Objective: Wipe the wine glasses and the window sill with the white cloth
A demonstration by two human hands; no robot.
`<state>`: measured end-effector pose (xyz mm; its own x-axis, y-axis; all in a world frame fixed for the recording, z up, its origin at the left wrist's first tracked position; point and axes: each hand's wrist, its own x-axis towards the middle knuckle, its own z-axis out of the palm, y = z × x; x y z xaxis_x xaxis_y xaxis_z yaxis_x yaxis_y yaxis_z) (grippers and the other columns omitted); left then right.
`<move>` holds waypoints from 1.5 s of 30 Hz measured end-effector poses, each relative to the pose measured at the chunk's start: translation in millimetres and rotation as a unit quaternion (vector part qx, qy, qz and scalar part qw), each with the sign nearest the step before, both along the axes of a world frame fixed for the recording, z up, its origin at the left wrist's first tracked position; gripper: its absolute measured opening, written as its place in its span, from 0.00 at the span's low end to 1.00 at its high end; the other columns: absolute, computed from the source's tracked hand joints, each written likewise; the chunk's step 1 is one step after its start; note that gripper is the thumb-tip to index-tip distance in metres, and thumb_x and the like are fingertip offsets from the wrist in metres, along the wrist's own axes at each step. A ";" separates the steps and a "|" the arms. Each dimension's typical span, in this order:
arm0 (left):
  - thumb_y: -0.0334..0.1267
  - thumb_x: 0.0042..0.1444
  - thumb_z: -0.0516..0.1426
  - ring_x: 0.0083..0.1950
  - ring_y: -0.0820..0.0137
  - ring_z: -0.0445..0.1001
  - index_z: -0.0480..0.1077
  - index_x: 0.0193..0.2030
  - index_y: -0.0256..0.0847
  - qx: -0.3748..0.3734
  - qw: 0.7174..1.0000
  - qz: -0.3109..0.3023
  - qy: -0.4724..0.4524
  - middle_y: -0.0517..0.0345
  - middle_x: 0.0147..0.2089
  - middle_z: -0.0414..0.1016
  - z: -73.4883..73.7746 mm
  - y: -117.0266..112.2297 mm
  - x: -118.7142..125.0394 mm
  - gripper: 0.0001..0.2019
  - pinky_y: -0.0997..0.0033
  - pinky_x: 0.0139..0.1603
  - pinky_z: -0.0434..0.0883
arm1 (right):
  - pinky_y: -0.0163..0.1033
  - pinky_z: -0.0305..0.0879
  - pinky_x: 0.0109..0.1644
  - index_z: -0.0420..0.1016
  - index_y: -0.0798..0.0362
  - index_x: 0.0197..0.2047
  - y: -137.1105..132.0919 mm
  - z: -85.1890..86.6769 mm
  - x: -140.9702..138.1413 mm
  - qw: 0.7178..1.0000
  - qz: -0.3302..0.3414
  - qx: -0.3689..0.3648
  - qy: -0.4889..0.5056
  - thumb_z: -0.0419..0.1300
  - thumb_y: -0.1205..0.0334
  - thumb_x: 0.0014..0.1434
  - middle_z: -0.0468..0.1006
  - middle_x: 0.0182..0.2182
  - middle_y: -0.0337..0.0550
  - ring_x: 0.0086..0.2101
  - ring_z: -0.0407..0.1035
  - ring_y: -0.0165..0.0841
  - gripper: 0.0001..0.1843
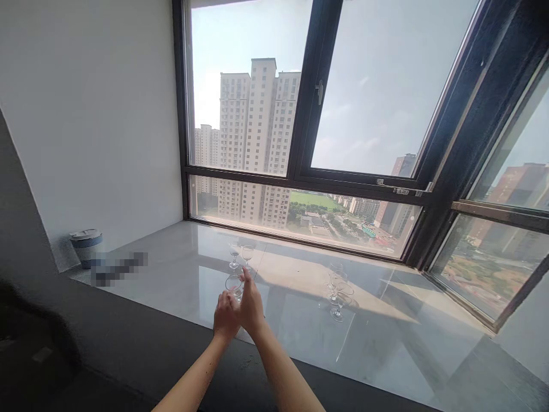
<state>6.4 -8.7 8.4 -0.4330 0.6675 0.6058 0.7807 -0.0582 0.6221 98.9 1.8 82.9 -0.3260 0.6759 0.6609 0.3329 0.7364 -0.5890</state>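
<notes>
A clear stemmed glass (233, 283) is at my hands near the front of the sill, its rim and bowl showing above my fingers. The fingers of my left hand (226, 313) are curled around its lower part. My right hand (251, 303) is against its right side, with a finger pointing up; most of its grip is hidden behind the hand. The stem and foot are out of sight. Just beyond stand two more stemmed glasses, one on the left (234, 253) and one on the right (247, 253).
Farther right, a near stemmed glass (342, 297) stands close to another glass (334, 277). A lidded white and blue tub (87, 247) stands at the left wall beside a blurred-out patch. The glossy grey sill (295, 337) runs below a dark-framed window (295, 171).
</notes>
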 end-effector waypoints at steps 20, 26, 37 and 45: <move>0.46 0.59 0.49 0.46 0.61 0.71 0.66 0.45 0.42 -0.052 0.995 0.007 0.083 0.51 0.45 0.69 -0.9 0.0 1.6 0.13 0.65 0.41 0.69 | 0.39 0.58 0.45 0.47 0.52 0.64 139.1 56.9 172.0 0.907 -0.276 -0.145 -0.281 0.60 0.64 0.46 0.70 0.46 0.50 0.51 0.62 0.42 0.43; 0.46 0.59 0.49 0.45 0.61 0.70 0.66 0.41 0.43 -0.072 0.993 0.011 0.092 0.52 0.43 0.69 -1.4 0.6 1.9 0.11 0.65 0.40 0.67 | 0.42 0.54 0.49 0.46 0.53 0.65 157.9 50.3 197.2 0.857 -0.314 -0.136 -0.384 0.60 0.61 0.49 0.72 0.43 0.51 0.53 0.60 0.44 0.42; 0.44 0.59 0.49 0.43 0.62 0.70 0.65 0.39 0.44 -0.072 0.992 0.010 0.100 0.54 0.41 0.69 0.2 -1.3 4.3 0.09 0.66 0.40 0.66 | 0.50 0.40 0.59 0.50 0.54 0.65 190.5 56.9 218.9 0.827 -0.296 -0.131 -0.459 0.62 0.63 0.49 0.70 0.47 0.54 0.59 0.51 0.46 0.43; 0.44 0.59 0.50 0.43 0.63 0.69 0.65 0.39 0.43 -0.077 0.992 0.010 0.096 0.54 0.40 0.68 -1.1 -0.1 4.8 0.08 0.66 0.40 0.66 | 0.46 0.47 0.56 0.50 0.53 0.66 201.9 64.2 247.7 0.809 -0.303 -0.167 -0.475 0.59 0.69 0.48 0.67 0.49 0.59 0.59 0.53 0.46 0.42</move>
<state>11.2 -8.8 7.3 -0.3341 0.7513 0.5692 0.8857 0.0437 0.4622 346.6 203.7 147.2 -0.1208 0.9912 0.0549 0.9927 0.1203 0.0121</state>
